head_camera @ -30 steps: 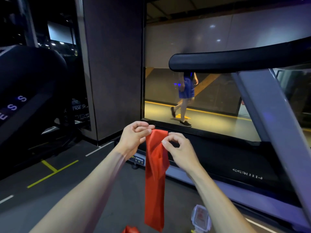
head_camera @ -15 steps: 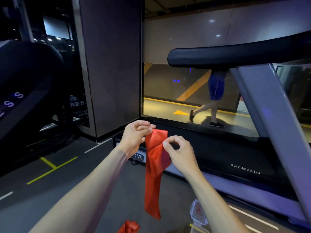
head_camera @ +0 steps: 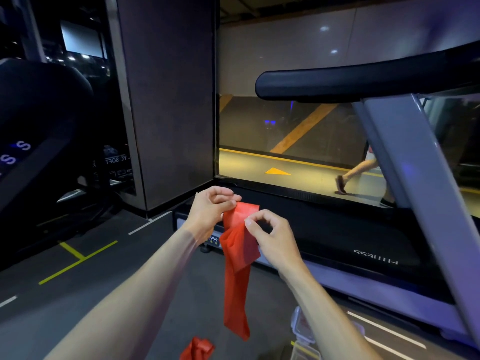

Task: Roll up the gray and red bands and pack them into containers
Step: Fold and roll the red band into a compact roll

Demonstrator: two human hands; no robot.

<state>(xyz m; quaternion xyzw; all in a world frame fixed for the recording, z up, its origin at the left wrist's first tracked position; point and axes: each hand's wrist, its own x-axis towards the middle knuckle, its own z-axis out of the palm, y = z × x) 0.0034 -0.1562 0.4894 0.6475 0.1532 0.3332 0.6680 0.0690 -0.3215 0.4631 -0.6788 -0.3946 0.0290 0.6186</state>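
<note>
A long red band [head_camera: 237, 268] hangs in front of me, folded over near its top. My left hand [head_camera: 211, 207] pinches the band's upper left corner. My right hand [head_camera: 270, 236] pinches the folded edge a little lower, on the right side. The band's free end dangles just above the floor. A second red band [head_camera: 198, 349] lies crumpled on the floor below. A clear plastic container [head_camera: 298, 327] with its lid up stands on the floor, partly hidden by my right forearm. No gray band is visible.
A treadmill [head_camera: 363, 245] with a black handrail [head_camera: 363, 79] and grey upright fills the right side. Another dark machine [head_camera: 39, 141] stands at the left. A pillar and a glass wall lie ahead; a person walks past outside. Yellow lines mark the floor.
The band's hanging end has risen and shortened as more of it gathers at the top between my hands. The person outside has walked to the right.
</note>
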